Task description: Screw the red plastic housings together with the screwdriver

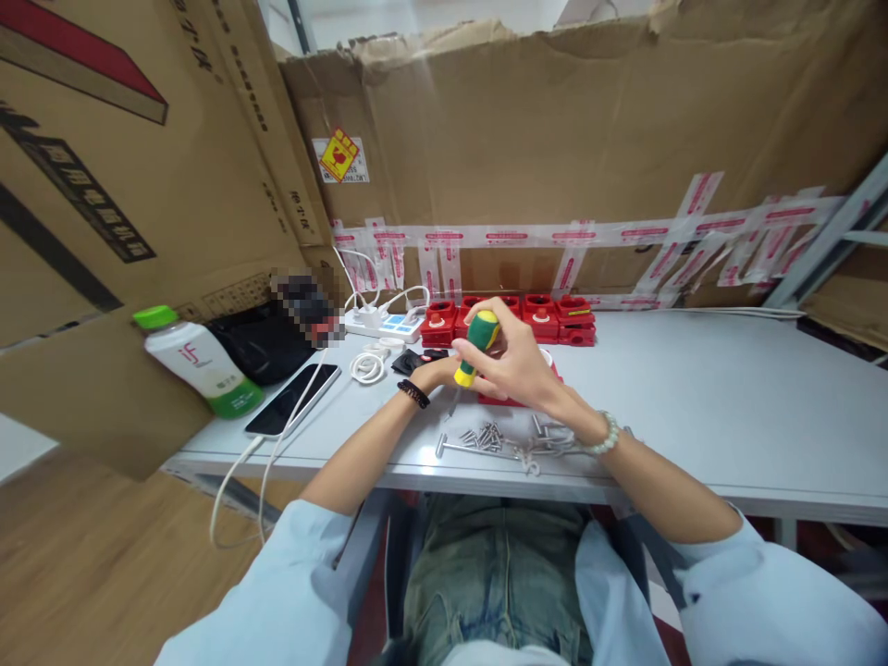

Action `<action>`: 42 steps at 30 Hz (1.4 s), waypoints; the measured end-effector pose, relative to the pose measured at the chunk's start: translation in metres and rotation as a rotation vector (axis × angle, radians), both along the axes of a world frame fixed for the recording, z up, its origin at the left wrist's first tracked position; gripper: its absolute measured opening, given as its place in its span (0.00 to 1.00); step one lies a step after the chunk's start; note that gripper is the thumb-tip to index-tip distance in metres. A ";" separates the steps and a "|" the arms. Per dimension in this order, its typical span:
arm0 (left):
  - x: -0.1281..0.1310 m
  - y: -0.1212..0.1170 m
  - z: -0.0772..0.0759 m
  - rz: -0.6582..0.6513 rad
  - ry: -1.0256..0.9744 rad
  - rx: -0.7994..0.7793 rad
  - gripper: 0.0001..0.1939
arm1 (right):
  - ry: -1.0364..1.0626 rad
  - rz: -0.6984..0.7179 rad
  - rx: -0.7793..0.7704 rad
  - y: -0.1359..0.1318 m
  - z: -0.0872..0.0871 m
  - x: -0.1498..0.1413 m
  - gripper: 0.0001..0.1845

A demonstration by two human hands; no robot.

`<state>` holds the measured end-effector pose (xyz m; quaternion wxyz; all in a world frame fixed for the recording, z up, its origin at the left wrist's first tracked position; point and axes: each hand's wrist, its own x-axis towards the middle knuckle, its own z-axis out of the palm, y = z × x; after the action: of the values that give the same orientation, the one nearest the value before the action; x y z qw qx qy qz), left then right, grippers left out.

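Note:
A green and yellow screwdriver (478, 340) is gripped in my right hand (517, 365), tilted, its shaft pointing down toward the table. Behind it lies my left hand (448, 373), beside a red part (500, 401) on the table. The screwdriver and my right hand cover most of the left fingers, so their grip does not show. Much of the red part is hidden under my hands. Just in front of them are a pile of small metal screws (484, 436) and a T-handled hex key (478, 450). More metal pieces (548, 442) lie near my right wrist.
Several red blocks (438, 326) stand in a row at the back, beside a white power strip (392, 324). Coiled white cable (367, 367), a phone (293, 400), a bottle (201, 361) and a black pouch (260, 340) are on the left. Cardboard (527, 139) walls the rear.

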<state>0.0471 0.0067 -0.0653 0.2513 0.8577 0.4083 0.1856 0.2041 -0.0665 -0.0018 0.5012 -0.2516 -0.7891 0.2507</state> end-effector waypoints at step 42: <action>0.008 -0.007 0.010 -0.029 0.088 -0.137 0.57 | 0.054 -0.317 0.075 0.033 0.011 0.042 0.14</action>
<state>0.0549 -0.0001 -0.0553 0.2938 0.8516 0.4184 0.1156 0.2465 -0.0331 0.0088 0.5646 -0.3473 -0.7345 0.1453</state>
